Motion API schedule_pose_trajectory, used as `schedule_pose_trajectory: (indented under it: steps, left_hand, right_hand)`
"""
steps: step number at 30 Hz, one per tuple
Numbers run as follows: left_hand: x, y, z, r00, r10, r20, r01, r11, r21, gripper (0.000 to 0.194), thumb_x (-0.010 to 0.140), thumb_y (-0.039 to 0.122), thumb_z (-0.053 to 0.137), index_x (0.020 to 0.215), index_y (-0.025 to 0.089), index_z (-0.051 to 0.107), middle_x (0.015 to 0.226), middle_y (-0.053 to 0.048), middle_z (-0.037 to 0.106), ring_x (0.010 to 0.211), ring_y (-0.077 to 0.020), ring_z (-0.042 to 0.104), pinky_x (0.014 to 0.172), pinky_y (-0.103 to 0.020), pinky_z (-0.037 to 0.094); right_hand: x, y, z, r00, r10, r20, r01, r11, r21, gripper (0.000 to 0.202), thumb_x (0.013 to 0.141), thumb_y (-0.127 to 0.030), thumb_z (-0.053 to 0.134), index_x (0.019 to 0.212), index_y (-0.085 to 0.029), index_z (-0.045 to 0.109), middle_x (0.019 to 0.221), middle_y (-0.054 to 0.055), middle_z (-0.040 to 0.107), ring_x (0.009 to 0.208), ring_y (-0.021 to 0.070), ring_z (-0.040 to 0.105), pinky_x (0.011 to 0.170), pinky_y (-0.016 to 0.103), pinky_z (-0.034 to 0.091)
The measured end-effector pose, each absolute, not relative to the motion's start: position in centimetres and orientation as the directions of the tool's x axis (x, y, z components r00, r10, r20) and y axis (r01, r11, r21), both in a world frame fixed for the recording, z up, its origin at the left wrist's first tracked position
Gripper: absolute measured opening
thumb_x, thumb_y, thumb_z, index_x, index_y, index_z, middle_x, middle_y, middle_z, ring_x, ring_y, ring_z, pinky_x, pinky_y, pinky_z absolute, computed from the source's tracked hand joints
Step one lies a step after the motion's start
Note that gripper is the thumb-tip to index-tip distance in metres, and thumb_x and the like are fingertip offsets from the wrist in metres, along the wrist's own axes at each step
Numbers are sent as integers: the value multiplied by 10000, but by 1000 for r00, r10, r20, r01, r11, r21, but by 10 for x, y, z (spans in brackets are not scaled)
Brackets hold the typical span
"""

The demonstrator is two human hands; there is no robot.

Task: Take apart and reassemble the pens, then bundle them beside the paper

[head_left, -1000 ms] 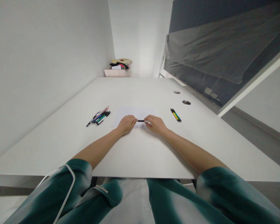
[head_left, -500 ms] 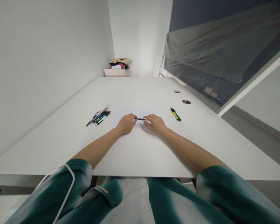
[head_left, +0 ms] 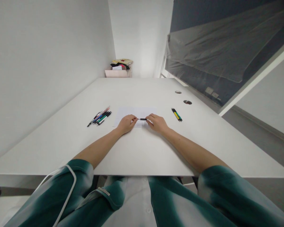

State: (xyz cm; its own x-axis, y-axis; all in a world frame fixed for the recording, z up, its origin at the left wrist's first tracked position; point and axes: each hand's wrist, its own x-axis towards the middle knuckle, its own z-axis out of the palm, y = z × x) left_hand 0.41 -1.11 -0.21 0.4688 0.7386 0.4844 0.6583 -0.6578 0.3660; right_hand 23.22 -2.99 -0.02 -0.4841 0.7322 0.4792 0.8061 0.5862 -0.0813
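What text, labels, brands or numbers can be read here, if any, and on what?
None readable.
Small tag on the shirt: too small and blurred to read.
Held pen, left pen pile, right-hand pens: any print is too small to read.
Paper sheet: no writing can be made out.
Box at the far end: no legible lettering.

Indoor desk-work room, home vs office unclear. Long white desk (head_left: 142,151) with round cable-hole fittings (head_left: 187,102) at 1 o'clock, pens (head_left: 99,118) at 11, paper (head_left: 126,112) at 12. Plain pale walls (head_left: 49,63), open box of belongings (head_left: 117,74) near 12, plastic-draped dark panel (head_left: 210,47) around 1-2.
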Motion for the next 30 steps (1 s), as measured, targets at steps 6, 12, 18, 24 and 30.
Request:
schedule_pose_trajectory:
  steps: [6,12,18,24,30]
  left_hand:
    - [6,-8,-4,360,816,453,522,-578,627,243,836,266,568,1021,160,685,886,-63,740,778,-175,675,786,-328,542]
    - [7,-5,-7,394,825,405,439,-556,706,326,828,214,527,1103,142,686,845,-52,746,749,-156,675,774,-310,548]
    - [9,-5,-8,391,818,421,505,-573,645,251,804,239,567,986,151,715,867,-58,725,765,-157,651,759,-299,540]
    - [9,-9,-2,412,807,422,554,-590,588,212,849,287,550,920,173,715,852,-48,703,787,-163,633,780,-301,520]
    - [6,-5,-4,389,825,410,566,-566,599,171,815,247,564,878,169,702,831,-39,695,768,-163,619,770,-303,509]
  right_hand:
    - [232,-30,0,-470,745,473,816,571,-89,207,923,-229,502,1076,-202,638,1039,91,672,897,205,627,686,286,449]
    - [231,-31,0,-477,750,459,813,575,-95,208,927,-224,496,1085,-206,631,1047,87,670,902,196,624,693,282,448]
    - [231,-32,1,-462,782,417,826,551,-120,206,931,-222,493,1093,-204,617,1054,77,667,915,188,625,714,272,439]
    - [229,-32,2,-466,793,393,825,550,-131,228,931,-226,478,1117,-209,608,1074,77,663,944,192,620,731,274,437]
    - [234,-31,2,-461,795,395,827,546,-132,225,913,-233,481,1087,-203,621,1053,75,663,910,189,616,719,278,429]
